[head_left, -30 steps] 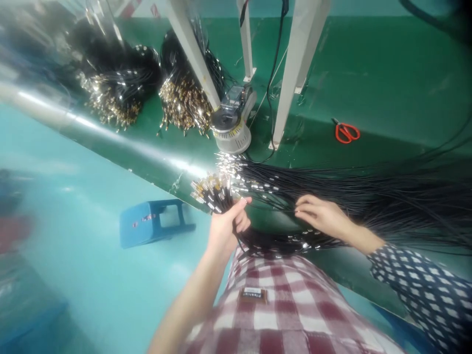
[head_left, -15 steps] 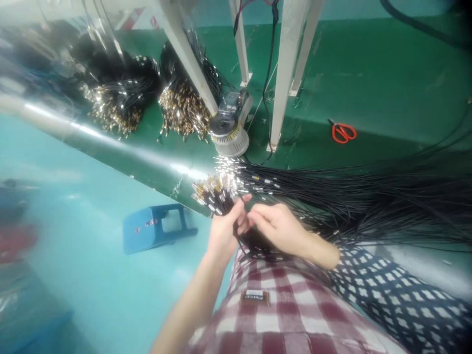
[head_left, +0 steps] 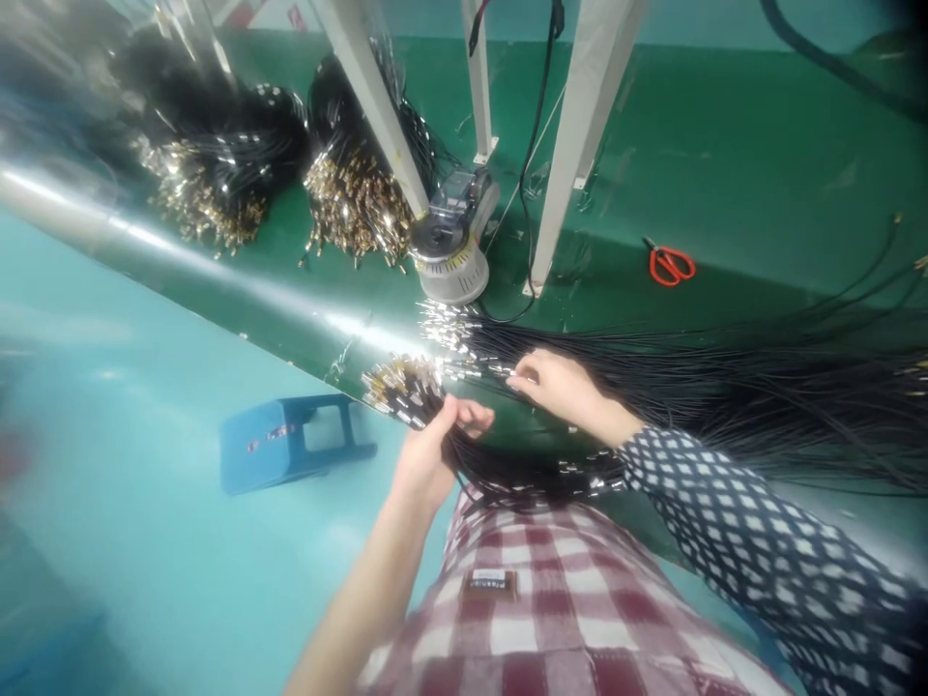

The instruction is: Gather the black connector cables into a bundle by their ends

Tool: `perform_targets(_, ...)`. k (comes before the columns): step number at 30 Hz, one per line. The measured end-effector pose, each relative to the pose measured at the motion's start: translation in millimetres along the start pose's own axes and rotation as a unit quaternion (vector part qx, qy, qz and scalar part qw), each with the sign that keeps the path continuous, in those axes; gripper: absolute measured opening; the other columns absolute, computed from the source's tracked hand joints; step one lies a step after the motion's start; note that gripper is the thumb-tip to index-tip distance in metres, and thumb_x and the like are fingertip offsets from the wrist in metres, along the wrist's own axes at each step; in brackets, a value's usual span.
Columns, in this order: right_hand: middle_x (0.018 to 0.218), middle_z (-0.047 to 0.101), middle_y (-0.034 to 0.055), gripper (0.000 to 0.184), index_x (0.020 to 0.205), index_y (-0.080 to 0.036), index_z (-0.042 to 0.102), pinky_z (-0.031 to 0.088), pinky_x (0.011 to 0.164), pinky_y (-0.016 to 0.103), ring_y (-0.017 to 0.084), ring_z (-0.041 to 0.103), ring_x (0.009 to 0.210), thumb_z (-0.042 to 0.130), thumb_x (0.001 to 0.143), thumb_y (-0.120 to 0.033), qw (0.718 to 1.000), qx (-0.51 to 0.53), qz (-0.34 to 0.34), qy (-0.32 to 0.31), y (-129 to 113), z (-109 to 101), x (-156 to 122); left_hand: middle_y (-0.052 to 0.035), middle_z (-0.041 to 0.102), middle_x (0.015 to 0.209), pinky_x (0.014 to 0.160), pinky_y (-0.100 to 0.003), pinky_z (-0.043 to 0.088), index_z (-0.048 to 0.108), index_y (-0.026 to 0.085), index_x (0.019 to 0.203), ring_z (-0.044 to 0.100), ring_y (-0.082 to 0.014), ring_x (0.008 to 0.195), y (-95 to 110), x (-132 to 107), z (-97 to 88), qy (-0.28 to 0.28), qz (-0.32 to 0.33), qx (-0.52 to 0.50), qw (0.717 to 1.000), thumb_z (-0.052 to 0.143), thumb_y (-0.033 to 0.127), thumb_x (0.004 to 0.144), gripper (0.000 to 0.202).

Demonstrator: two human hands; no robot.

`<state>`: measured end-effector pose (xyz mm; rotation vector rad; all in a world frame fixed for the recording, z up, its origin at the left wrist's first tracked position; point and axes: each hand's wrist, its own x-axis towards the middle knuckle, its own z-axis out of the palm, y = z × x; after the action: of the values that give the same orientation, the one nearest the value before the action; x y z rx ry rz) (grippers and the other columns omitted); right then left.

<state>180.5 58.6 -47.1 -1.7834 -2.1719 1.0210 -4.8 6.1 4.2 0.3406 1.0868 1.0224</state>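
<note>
My left hand [head_left: 435,449] is closed around a bundle of black cables [head_left: 507,474] at the table's front edge. Gold and silver connector ends [head_left: 406,389] fan out beyond its thumb, and the cable lengths curve away to the right in front of my apron. Pinched together, the fingertips of my right hand [head_left: 555,382] are at the end of a black cable in the large pile of loose cables [head_left: 674,372] across the table. Silver ends of that pile [head_left: 449,329] lie under the lamp-like device.
A round white device [head_left: 453,275] with a bright light beneath stands by the white metal legs [head_left: 580,126]. Red-handled cutters [head_left: 671,264] lie on the green table. Coiled cable bundles [head_left: 355,203] sit at the back left. Below is a blue stool [head_left: 265,449] on the floor.
My right hand has moved from beside my left hand, up and to the right, to the loose cable pile. My left hand has shifted slightly left and down, still holding the bundle.
</note>
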Motion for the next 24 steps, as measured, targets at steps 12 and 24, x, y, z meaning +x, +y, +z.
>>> perform_targets(12,0.069,0.067,0.002,0.022,0.081,-0.015,0.061,0.048,0.069,0.027,0.014,0.062,0.067,0.059,0.083,-0.037,0.917,0.399,0.005,-0.027,5,-16,-24,0.011,0.026,0.045,0.05,-0.022,0.033,0.061,0.015,0.092,0.029,-0.0047,0.04,-2,5,14.3,-0.005,-0.013,0.012,1.0,0.071,0.024,0.073,0.023)
perform_targets(24,0.08,0.07,0.0059,0.025,0.087,-0.015,0.065,0.049,0.069,0.03,0.016,0.062,0.07,0.061,0.082,-0.04,0.916,0.4,-0.017,-0.036,7,-10,-65,-0.0039,0.059,0.056,0.042,-0.023,0.03,0.066,0.007,0.079,0.042,-0.0058,0.039,-4,14,34.9,-0.065,-0.003,0.173,0.983,0.074,0.023,0.069,0.02)
